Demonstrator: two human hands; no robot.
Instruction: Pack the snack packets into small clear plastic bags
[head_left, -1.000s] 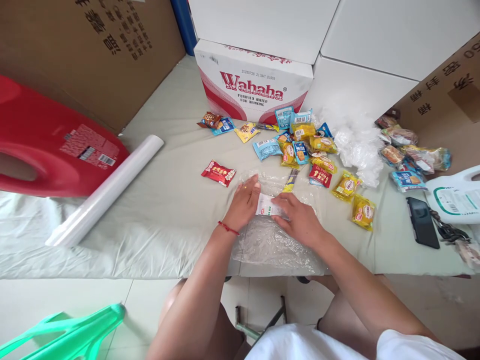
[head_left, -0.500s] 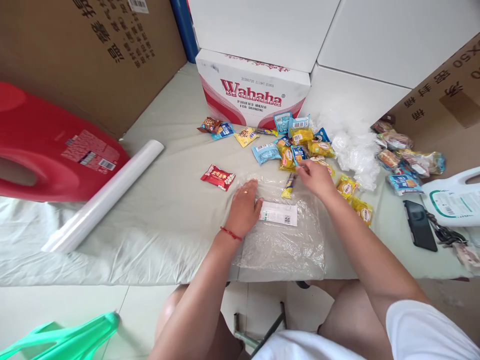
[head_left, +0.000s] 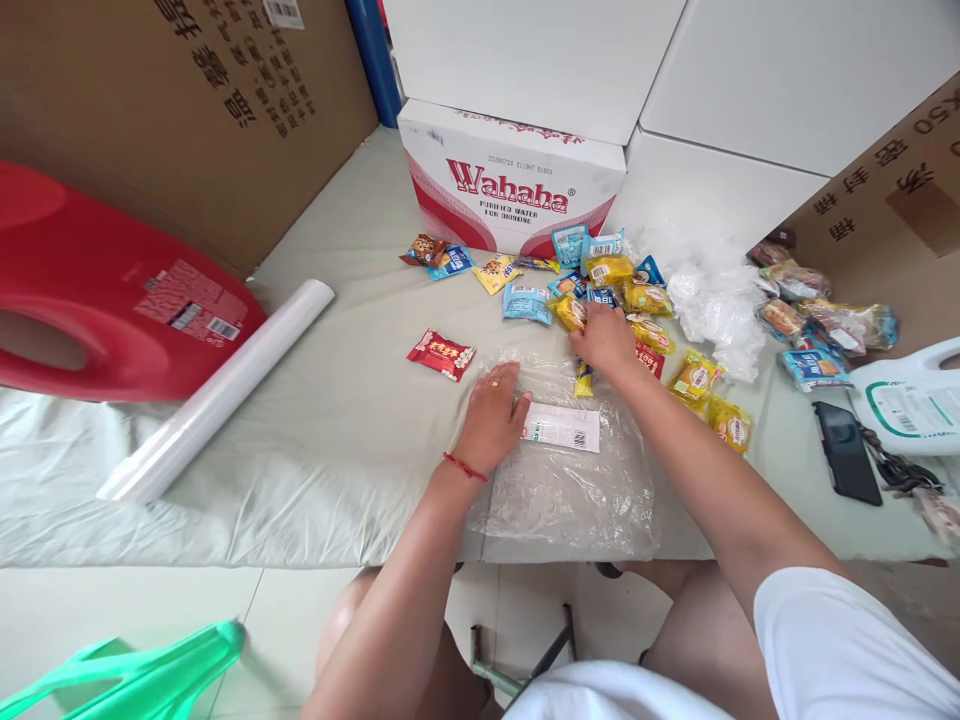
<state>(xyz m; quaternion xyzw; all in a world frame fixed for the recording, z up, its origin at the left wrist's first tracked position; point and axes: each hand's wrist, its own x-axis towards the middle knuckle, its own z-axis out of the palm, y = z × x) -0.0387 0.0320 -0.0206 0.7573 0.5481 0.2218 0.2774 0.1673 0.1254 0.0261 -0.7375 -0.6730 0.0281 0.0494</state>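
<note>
My left hand (head_left: 491, 415) lies flat with fingers stretched out on the upper left part of a clear plastic bag (head_left: 570, 500). A white printed label (head_left: 566, 427) shows on the bag beside my thumb. My right hand (head_left: 606, 342) is in the pile of wrapped snacks, its fingers closed on the edge of a yellow snack packet (head_left: 568, 312); the fingertips are partly hidden. A light blue packet (head_left: 526, 301) lies left of it, and a small blue packet (head_left: 600, 296) is just behind the fingers. Under my right wrist a narrow yellow packet (head_left: 583, 378) rests on the bag.
A red packet (head_left: 441, 355) lies alone left of the bag. Behind stands a white and red water carton (head_left: 514, 195). Crumpled clear plastic (head_left: 712, 300), a phone (head_left: 847, 453) and a white jug (head_left: 911, 400) are at right. A plastic film roll (head_left: 217, 390) and red jug (head_left: 112, 300) are left.
My right hand has moved slightly forward into the pile. The yellow packet by its fingers has tilted, and the light blue packet has turned. My left hand stays on the bag.
</note>
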